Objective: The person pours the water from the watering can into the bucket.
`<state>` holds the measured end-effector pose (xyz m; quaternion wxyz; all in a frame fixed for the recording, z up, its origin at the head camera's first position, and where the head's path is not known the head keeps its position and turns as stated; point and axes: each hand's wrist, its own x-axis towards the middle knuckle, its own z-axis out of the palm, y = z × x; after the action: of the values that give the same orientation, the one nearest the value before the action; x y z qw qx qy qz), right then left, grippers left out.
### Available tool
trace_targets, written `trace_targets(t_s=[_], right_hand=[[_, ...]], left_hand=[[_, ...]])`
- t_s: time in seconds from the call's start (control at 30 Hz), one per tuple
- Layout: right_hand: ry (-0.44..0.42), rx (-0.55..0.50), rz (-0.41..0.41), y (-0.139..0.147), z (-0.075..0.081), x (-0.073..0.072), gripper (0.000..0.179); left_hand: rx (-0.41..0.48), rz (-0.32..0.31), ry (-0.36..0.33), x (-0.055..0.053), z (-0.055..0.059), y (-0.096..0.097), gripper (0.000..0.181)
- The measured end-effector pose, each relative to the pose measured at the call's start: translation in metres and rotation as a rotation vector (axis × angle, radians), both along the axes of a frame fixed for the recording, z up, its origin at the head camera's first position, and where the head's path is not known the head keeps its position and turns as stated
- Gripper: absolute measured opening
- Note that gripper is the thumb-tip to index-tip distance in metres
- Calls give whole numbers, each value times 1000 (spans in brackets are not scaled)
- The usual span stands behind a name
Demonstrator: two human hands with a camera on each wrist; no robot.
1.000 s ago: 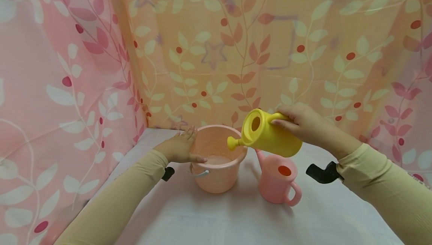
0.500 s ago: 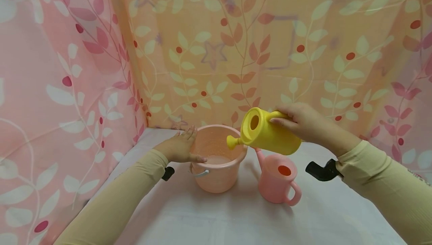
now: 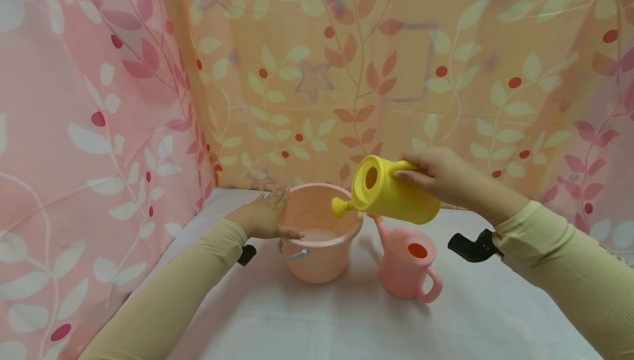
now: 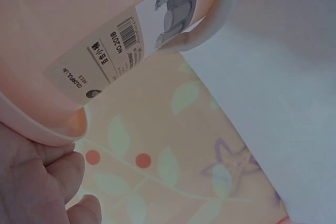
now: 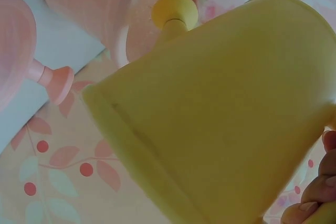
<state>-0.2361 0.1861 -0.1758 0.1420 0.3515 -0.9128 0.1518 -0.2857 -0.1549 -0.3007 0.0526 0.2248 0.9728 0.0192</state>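
In the head view my left hand (image 3: 262, 218) lies spread over the left rim of a peach bucket (image 3: 319, 263), thumb along its front edge. The left wrist view shows fingertips (image 4: 84, 211) at the rim and a printed label (image 4: 113, 56) on the bucket's side. My right hand (image 3: 436, 175) grips the handle of a yellow watering can (image 3: 401, 197), held up and tilted left. Its spout head (image 3: 339, 207) hangs over the bucket's right side. In the right wrist view, curled fingers (image 5: 310, 205) show at the can's handle.
A pink watering can (image 3: 403, 266) stands upright on the white tabletop (image 3: 317, 327), right of the bucket and below the yellow one. The bucket's pale bail handle (image 3: 296, 255) hangs at its front. Leaf-patterned curtains (image 3: 307, 74) enclose the back and sides.
My right hand and the yellow watering can have risen slightly and shifted a little left. The left hand, bucket and pink watering can have stayed in place.
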Motion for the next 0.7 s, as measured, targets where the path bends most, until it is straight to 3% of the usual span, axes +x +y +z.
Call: trace_targets(t_s=[0.7], right_hand=[[7, 27, 39, -6, 1, -2, 15]], left_hand=[[0, 7, 0, -2, -2, 0, 123]])
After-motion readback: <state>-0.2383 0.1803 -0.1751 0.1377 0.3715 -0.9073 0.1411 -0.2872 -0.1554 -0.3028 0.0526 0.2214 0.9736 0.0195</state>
